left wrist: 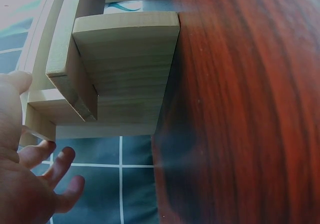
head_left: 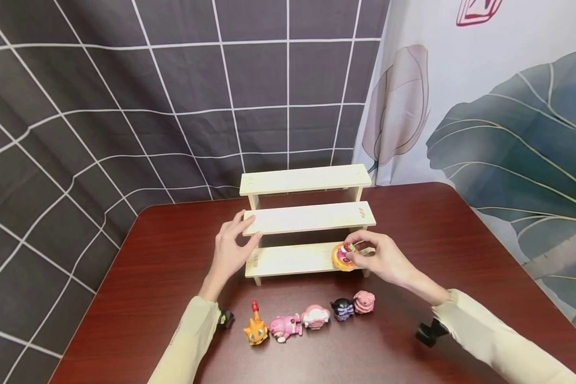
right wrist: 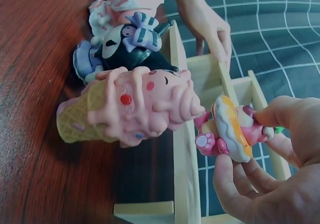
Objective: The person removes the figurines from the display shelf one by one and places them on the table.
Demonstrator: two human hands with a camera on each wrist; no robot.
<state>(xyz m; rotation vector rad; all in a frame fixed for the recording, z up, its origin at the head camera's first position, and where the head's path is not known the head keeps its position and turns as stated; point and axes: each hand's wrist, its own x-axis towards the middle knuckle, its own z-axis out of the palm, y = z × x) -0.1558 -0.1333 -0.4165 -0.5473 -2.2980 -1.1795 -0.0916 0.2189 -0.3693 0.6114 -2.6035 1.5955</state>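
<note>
My right hand (head_left: 383, 257) pinches a small pink toy figure (right wrist: 250, 126) with an orange and white ring round its middle. In the head view it overlaps the right end of the lowest tier. A pale wooden three-tier shelf (head_left: 307, 217) stands on the table. At the left end of its middle tier, my left hand (head_left: 232, 242) has its thumb at the front edge and a finger on top. The left wrist view shows that hand's other fingers (left wrist: 62, 166) spread beyond the board's end.
Before the shelf lie an orange figure (head_left: 256, 332), a pink bear figure (head_left: 284, 326), a pink and white figure (head_left: 315, 317), a black figure with a purple bow (head_left: 342, 309) and a pink ice-cream cone figure (right wrist: 135, 104). Behind the dark red table (head_left: 173, 256) hangs a grid-patterned cloth (head_left: 182, 80).
</note>
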